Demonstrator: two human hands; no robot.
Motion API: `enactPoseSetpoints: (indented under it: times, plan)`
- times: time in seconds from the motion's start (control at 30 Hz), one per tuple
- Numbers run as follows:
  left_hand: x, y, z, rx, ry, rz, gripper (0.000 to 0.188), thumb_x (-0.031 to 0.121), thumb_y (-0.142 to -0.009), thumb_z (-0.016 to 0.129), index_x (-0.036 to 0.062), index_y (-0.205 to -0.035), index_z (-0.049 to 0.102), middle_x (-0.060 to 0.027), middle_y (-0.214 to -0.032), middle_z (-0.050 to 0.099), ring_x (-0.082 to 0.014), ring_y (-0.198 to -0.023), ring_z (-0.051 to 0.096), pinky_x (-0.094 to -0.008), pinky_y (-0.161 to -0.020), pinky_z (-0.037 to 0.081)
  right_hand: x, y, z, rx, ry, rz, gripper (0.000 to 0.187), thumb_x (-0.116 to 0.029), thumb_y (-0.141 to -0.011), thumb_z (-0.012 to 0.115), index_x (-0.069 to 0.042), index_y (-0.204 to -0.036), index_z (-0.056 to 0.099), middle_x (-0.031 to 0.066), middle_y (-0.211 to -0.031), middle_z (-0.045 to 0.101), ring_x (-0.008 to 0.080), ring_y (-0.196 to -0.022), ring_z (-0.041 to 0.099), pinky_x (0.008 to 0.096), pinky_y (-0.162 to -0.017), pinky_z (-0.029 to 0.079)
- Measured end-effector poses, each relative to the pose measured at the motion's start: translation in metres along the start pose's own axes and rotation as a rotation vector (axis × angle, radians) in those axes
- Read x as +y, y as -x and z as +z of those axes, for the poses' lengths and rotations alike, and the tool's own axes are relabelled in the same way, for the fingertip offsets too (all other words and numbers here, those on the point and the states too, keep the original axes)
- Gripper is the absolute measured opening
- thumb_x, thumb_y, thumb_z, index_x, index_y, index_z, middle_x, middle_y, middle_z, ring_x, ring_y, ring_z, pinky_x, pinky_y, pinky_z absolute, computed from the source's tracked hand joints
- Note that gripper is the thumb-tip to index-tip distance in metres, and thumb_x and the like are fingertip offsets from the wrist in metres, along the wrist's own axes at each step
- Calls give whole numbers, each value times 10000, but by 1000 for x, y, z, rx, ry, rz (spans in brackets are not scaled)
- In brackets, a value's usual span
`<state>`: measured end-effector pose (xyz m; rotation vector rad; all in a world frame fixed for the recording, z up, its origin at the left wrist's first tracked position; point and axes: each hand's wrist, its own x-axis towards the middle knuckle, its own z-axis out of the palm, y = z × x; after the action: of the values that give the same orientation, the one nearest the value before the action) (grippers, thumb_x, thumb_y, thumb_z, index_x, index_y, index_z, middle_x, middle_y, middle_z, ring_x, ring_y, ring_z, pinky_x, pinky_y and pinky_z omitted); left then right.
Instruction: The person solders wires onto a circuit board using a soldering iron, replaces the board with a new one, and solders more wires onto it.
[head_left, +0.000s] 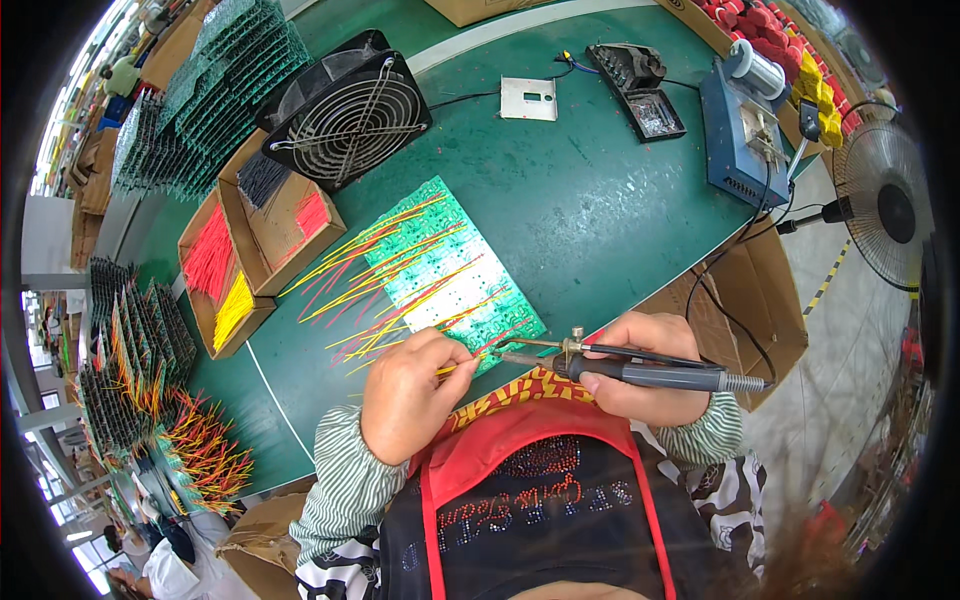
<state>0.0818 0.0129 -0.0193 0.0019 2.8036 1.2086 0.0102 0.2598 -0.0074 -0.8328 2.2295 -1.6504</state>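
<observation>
A green circuit board panel (480, 270) lies slanted on the table, with rows of red and yellow wires (385, 246) reaching left from it. At its near corner my left hand (412, 392) pinches a yellow wire (446, 371), its end against the board. My right hand (652, 402) is closed round a grey soldering iron (660, 374) with a metal feed tube clamped along it. The iron's tip points left, close to my left fingertips at the board; whether it touches the joint I cannot make out.
Cardboard trays of red wires (208, 258) and yellow wires (234, 310) stand left, below a black box fan (350, 115). Stacked boards (215, 100) rise behind. A blue solder-feeding unit (738, 140) stands far right, its cable hanging past an open carton (755, 300). A standing fan (890, 210) is beyond.
</observation>
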Motion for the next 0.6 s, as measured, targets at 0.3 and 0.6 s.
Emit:
enactPoseSetpoints:
  times: [0.3, 0.6]
  plan:
    - [2, -1, 0, -11, -75, 32, 78, 92, -777, 683, 32, -767, 634, -87, -723, 583, -233, -611, 585, -331, -530, 455, 2, -2, 2, -13, 12, -1, 164, -120, -707, 730, -38, -757, 598, 18, -538, 566, 103, -459, 550, 255, -443, 412]
    - [4, 0, -2, 32, -99, 56, 64, 65, -767, 688, 29, -768, 635, -88, -729, 590, -239, -625, 591, -330, -540, 465, -2, 2, -12, -1, 5, 3, 165, -112, -701, 730, -34, -753, 594, 20, -544, 571, 106, -462, 557, 256, -443, 414]
